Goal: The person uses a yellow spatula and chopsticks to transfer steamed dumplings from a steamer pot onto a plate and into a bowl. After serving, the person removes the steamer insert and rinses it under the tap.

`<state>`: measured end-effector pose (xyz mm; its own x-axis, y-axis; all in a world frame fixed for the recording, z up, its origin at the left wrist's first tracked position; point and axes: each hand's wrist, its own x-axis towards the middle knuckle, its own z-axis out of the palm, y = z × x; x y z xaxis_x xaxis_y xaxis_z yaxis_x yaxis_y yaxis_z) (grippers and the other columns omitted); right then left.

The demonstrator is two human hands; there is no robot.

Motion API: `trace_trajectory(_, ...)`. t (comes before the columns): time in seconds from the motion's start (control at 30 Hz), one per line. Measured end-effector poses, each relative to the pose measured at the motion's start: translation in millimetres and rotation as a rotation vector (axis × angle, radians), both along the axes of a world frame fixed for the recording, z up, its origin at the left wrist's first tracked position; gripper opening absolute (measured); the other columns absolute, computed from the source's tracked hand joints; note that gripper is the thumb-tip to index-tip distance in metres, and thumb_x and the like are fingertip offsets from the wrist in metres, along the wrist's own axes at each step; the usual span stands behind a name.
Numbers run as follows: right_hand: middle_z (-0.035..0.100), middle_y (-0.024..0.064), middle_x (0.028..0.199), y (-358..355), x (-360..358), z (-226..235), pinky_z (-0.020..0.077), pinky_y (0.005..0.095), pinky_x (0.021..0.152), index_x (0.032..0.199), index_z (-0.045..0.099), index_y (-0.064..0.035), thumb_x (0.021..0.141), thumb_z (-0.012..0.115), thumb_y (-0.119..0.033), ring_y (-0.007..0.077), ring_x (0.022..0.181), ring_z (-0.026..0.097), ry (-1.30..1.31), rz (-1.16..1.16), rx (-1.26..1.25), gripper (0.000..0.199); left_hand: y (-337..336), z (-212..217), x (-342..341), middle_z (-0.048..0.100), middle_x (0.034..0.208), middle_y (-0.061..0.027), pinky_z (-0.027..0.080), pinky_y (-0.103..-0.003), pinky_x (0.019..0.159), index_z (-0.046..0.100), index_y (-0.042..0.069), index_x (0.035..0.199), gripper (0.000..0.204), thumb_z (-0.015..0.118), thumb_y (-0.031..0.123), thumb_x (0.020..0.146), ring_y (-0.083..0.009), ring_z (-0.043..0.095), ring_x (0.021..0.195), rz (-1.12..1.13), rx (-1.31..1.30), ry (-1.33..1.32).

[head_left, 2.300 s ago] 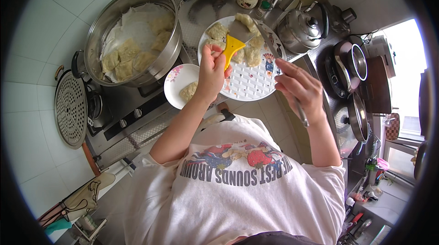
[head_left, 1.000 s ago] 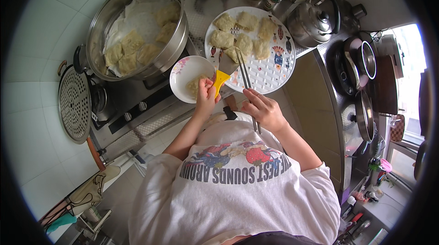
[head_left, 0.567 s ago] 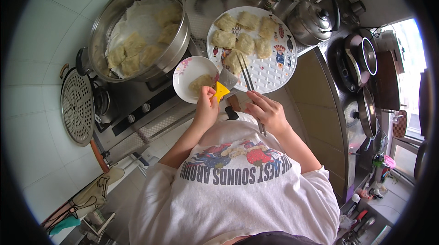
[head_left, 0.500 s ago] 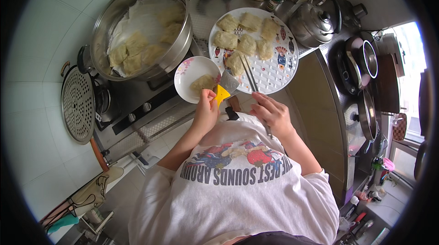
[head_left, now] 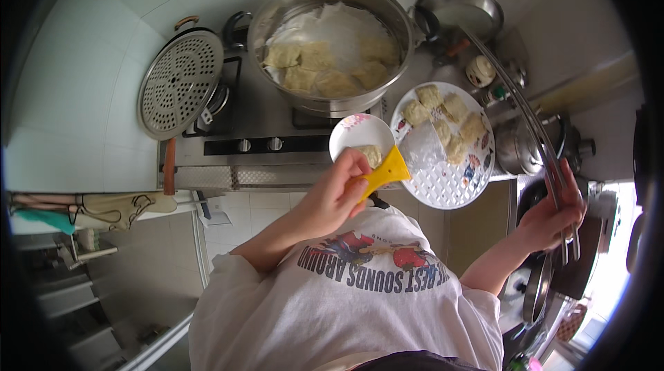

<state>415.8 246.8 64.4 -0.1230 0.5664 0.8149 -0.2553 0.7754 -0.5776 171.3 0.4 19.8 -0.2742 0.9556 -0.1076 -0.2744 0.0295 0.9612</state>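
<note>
The left hand (head_left: 337, 194) grips the yellow-handled spatula (head_left: 407, 160) by its handle, long axis running up-right with the clear blade over the perforated plate (head_left: 449, 191), while the right hand (head_left: 553, 215) is closed on long metal chopsticks (head_left: 526, 108) pointing up-left.

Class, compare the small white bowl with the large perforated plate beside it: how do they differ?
The small white bowl is smaller and holds one dumpling; the large perforated plate is wider and holds several. The bowl has a plain smooth surface, while the plate is dotted with holes. Both are round, whitish, and sit by the stove.
</note>
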Motion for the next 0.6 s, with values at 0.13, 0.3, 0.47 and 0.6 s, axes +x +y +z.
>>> trace_trajectory(0.13,0.055,0.0347,0.109,16,-80,7,0.0546,0.0398,0.078,0.093,0.049,0.0012,0.098,0.033,-0.043,0.0383,0.096,0.062,-0.09,0.224,-0.08,0.047,-30,34,-37,0.056,0.091,-0.0103,0.032,-0.018,0.044,0.033,0.007,0.104,0.011,0.038,0.005,0.095,-0.0065,0.04,0.05,0.367,0.029,0.239)
trace_trajectory(0.3,0.065,0.0159,0.1,-20,-193,4,0.0502,0.0331,0.08,0.091,0.059,0.0026,0.098,0.042,-0.023,0.0175,0.088,0.06,-0.336,0.501,-0.082,0.031,-41,58,-102,0.059,0.098,-0.0141,0.036,-0.02,0.047,0.034,0.005,0.104,0.01,0.037,0.003,0.095,-0.0065,0.039,0.051,0.738,-0.026,0.504)
trace_trajectory(0.47,0.066,0.0141,0.098,-44,-261,-35,0.0474,0.0271,0.078,0.088,0.061,0.004,0.094,0.053,-0.016,0.0149,0.084,0.059,-0.399,0.789,-0.166,0.022,-46,59,-126,0.062,0.094,-0.0118,0.037,-0.02,0.048,0.034,0.006,0.104,0.011,0.036,0.002,0.094,-0.0068,0.042,0.054,0.832,-0.169,0.555)
trace_trajectory(0.6,0.067,0.0118,0.09,-49,-281,-43,0.0478,0.0246,0.074,0.092,0.063,0.0036,0.091,0.057,-0.014,0.012,0.079,0.058,-0.465,0.873,-0.179,0.019,-47,58,-130,0.062,0.096,-0.0126,0.032,-0.02,0.046,0.035,0.008,0.105,0.012,0.036,0.002,0.094,-0.0063,0.038,0.052,0.87,-0.252,0.54)
